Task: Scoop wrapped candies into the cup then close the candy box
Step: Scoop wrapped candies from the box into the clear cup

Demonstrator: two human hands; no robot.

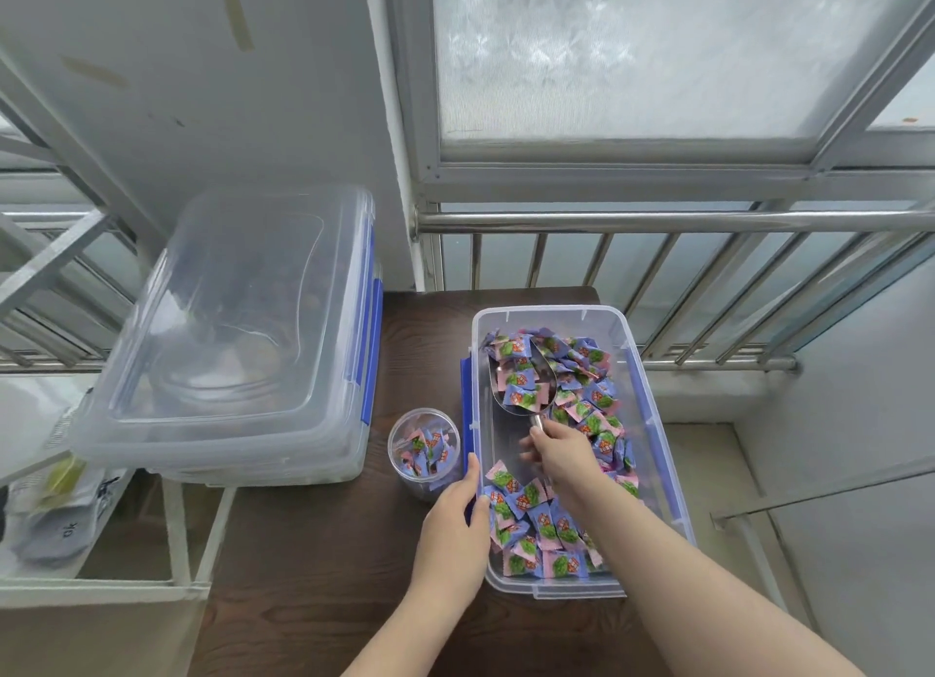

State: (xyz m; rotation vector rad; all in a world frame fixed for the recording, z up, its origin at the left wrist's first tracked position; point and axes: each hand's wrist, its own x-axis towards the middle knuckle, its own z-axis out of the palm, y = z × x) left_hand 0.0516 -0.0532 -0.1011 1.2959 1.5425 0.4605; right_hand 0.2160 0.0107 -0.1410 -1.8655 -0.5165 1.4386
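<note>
A clear plastic candy box (652, 423) with blue side latches stands open on the dark table (313, 565), holding many purple, pink and green wrapped candies (541, 529). My right hand (561, 456) grips the handle of a metal scoop (523, 380) inside the box; the scoop carries several candies. My left hand (453, 529) rests against the box's left wall, thumb on the rim. A clear cup (425, 454) stands just left of the box, partly filled with candies.
The box's clear lid (238, 332) with blue clips lies on the left, overhanging a white rack (101, 588). A metal railing (657, 218) and a window stand behind the table. Bagged items sit at lower left.
</note>
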